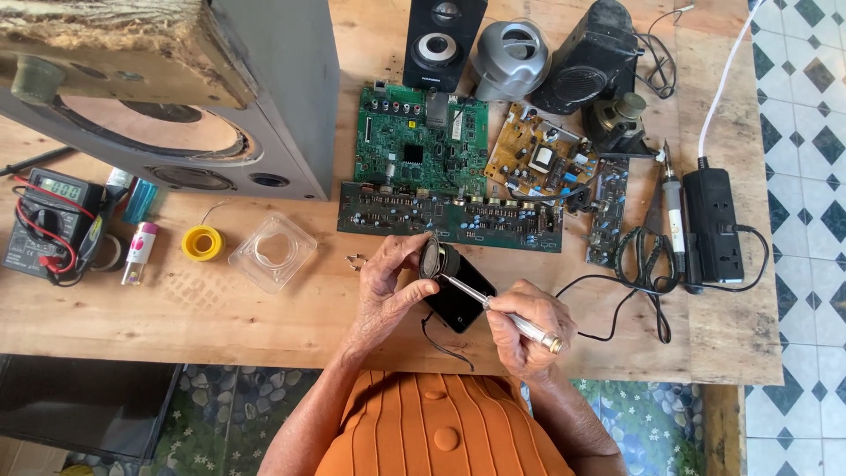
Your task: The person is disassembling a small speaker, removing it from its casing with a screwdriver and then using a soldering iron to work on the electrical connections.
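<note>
- Right hand (526,330) grips a metal screwdriver (500,313), tip at a small round speaker (438,261).
- Left hand (390,280) pinches that speaker, apparently atop a black box (460,301) on the table (220,308).

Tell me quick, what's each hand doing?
Left hand: closed on a small round speaker.
Right hand: closed on a silver screwdriver.

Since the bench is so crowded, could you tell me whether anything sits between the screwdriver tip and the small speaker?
Nothing visible does: the right hand holds the screwdriver with its tip at the small speaker, which the left hand grips.
</note>
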